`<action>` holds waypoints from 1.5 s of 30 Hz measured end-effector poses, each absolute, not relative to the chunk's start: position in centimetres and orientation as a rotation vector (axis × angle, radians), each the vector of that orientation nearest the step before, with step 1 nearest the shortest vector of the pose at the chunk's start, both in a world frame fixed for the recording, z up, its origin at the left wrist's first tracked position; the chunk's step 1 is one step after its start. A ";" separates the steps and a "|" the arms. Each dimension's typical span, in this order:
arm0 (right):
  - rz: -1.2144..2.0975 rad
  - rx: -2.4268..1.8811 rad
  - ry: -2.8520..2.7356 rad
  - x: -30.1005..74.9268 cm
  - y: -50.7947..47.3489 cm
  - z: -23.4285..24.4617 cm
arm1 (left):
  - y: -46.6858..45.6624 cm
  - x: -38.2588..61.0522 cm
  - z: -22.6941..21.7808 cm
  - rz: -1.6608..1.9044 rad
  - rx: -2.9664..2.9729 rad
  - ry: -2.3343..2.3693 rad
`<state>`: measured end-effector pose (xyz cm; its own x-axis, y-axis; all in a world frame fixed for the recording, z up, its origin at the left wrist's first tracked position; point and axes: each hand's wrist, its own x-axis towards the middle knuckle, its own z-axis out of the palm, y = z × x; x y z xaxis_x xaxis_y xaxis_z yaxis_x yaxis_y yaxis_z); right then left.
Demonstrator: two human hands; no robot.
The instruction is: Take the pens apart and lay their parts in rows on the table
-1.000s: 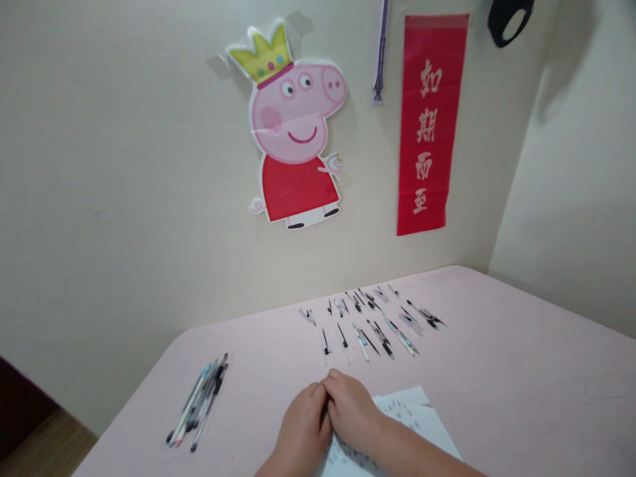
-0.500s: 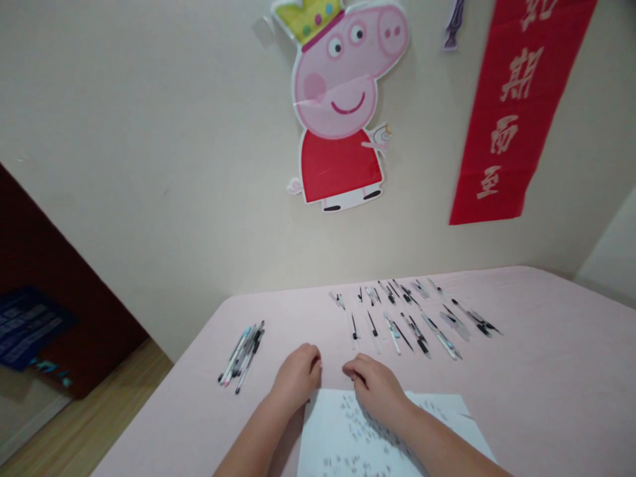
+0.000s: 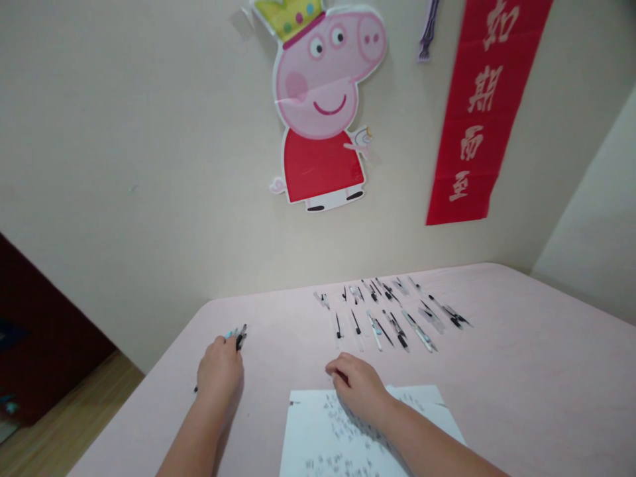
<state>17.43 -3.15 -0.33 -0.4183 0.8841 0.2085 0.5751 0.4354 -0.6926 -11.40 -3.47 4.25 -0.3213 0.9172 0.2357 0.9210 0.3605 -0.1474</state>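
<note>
My left hand (image 3: 221, 366) lies over a small pile of pens (image 3: 241, 336) at the left of the table. Pen ends stick out past its knuckles, and one dark tip shows beside the wrist. Its fingertips are hidden, so whether they grip a pen is unclear. My right hand (image 3: 358, 380) rests at the top edge of a sheet of paper (image 3: 303, 424) covered in handwriting. Its fingers are loosely curled together, with nothing visible in them. Beyond it, pens taken apart (image 3: 395, 330) are laid out in two rows, with barrels, refills and caps in small groups.
A pink cloth covers the table (image 3: 521, 371), whose far edge meets the wall. On the wall hang a cartoon pig cutout (image 3: 322, 159) and a red banner (image 3: 477, 132). A dark red panel (image 3: 44, 358) stands beyond the table on the left, above a wooden floor (image 3: 94, 397).
My left hand has moved left from beside the paper onto the pen pile. My right hand keeps its place on the paper. The view has turned a little to the right.
</note>
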 end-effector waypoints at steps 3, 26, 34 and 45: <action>0.717 -1.218 -2.137 17.4 -3.2 -0.4 | -3.4 -11.4 4.0 0.025 -1.652 -2.374; 0.710 -1.238 -2.148 17.7 -3.3 -0.2 | -2.9 -7.4 4.2 -0.305 -2.145 -2.260; 0.812 -1.225 -1.865 17.5 -2.5 -1.0 | -3.7 -2.6 3.5 -0.612 -2.670 -2.007; 0.926 -1.165 -1.752 17.5 -2.5 -0.6 | -4.3 -1.2 3.2 -0.788 -2.869 -1.783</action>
<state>17.47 -2.48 -0.63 -0.2374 0.9440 0.2291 0.3424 0.3020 -0.8897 -1.17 -4.30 3.19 0.3851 0.9007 0.2010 0.7548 -0.4327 0.4930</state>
